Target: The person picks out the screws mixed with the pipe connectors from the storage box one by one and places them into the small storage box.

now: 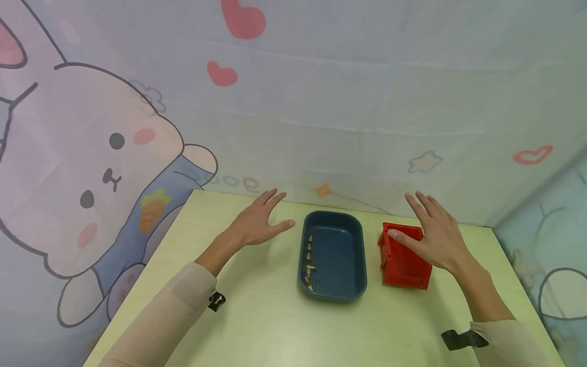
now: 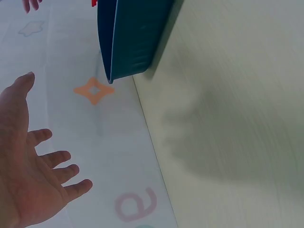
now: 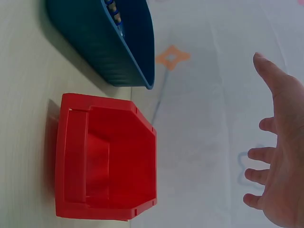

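A dark blue tray [image 1: 341,260] stands on the table, with several small brass fittings [image 1: 309,255] lined up along its left side. To its right is a red plastic bin [image 1: 408,278], and in the right wrist view the red bin [image 3: 104,211] shows nothing inside. My left hand [image 1: 259,221] hovers to the left of the tray, fingers spread and holding nothing. Above the red bin hovers my right hand [image 1: 435,234], its fingers extended and nothing in its grasp. The left wrist view shows the left hand [image 2: 33,175] apart from the tray [image 2: 137,38].
The pale yellow table [image 1: 257,316] carries both containers. Behind it hangs a light cloth [image 1: 330,112] printed with a rabbit, hearts and stars, meeting the table's far edge. Black wrist straps [image 1: 463,339] sit at the sleeves.
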A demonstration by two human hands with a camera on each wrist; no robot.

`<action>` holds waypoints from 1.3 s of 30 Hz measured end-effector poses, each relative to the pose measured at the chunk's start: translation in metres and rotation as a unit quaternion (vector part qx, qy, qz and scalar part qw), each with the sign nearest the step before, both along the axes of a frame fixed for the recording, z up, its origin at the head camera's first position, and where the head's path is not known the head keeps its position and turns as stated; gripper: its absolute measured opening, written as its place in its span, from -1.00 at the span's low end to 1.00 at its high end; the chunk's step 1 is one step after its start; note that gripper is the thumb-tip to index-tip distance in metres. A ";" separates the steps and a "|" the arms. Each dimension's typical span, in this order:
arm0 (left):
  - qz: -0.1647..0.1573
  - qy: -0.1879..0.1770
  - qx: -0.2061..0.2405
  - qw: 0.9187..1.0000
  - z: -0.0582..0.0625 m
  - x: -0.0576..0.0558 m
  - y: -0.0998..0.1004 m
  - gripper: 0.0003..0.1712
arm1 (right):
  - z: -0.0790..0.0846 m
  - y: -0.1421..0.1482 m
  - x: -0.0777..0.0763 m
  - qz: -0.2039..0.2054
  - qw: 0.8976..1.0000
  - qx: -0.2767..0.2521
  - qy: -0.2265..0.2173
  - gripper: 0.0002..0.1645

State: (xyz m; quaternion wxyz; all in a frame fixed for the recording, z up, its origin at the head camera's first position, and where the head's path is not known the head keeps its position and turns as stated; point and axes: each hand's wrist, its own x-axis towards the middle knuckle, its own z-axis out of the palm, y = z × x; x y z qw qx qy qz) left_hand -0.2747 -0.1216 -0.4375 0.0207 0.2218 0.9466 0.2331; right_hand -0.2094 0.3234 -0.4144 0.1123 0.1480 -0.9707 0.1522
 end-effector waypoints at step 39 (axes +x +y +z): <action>0.014 -0.020 0.052 0.998 -0.013 -0.009 0.014 0.00 | -0.018 -0.067 -0.017 0.052 0.988 -0.123 -0.078 0.21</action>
